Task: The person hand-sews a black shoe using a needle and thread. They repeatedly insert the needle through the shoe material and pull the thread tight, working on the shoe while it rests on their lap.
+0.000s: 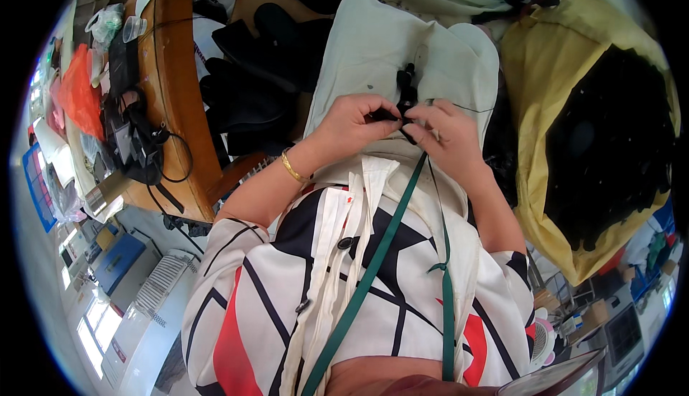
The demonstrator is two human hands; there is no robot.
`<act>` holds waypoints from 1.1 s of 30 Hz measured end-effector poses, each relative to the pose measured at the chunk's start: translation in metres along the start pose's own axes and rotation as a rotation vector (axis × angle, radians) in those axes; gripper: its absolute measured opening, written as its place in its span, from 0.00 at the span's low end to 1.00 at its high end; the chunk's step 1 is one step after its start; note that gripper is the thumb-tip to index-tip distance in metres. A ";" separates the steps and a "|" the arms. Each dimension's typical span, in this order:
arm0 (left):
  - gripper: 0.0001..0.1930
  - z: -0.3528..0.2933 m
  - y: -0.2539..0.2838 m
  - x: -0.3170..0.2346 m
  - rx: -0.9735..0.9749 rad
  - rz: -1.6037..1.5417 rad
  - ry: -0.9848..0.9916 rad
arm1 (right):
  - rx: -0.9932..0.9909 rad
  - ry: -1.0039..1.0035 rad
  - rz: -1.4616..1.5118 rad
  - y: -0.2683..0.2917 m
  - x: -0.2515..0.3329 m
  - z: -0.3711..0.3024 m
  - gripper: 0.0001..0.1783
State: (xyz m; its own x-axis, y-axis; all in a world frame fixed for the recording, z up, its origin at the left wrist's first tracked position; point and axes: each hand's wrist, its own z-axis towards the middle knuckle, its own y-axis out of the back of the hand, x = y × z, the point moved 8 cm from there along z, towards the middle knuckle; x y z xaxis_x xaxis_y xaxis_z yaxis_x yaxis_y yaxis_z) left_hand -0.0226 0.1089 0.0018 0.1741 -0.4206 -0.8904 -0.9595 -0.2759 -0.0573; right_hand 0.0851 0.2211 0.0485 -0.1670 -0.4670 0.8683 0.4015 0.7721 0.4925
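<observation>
My left hand (353,121) and my right hand (446,136) meet over a small black piece (407,95) on a cream cloth-covered surface (373,44). Both hands pinch the black piece between fingertips; its upper end sticks up above my fingers. A thin thread (474,109) runs right from my right hand. A gold bracelet (291,167) circles my left wrist. A green lanyard (373,260) hangs down my patterned shirt.
A wooden table (176,95) at left carries black cables, a clear cup and bags. Black fabric pieces (251,73) lie between table and cloth. A yellow sack (531,109) full of black pieces (610,152) stands at right.
</observation>
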 end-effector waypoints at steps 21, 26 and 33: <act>0.10 0.008 0.043 0.012 -0.148 0.221 -0.027 | -1.218 -0.058 1.267 0.221 -0.105 -0.064 0.10; 0.10 0.030 0.049 -0.003 -0.212 0.103 -0.022 | -0.571 -0.308 0.628 0.091 -0.087 -0.011 0.12; 0.09 0.082 0.054 -0.030 -0.037 -0.123 -0.120 | -0.093 -0.263 0.276 0.002 -0.059 0.042 0.09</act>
State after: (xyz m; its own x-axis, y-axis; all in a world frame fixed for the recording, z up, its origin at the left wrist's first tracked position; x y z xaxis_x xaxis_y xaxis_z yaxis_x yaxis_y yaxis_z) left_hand -0.0977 0.1779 -0.0116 0.2602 -0.2760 -0.9253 -0.9234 -0.3513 -0.1549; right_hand 0.0574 0.2682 0.0005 -0.2615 -0.1118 0.9587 0.5413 0.8054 0.2416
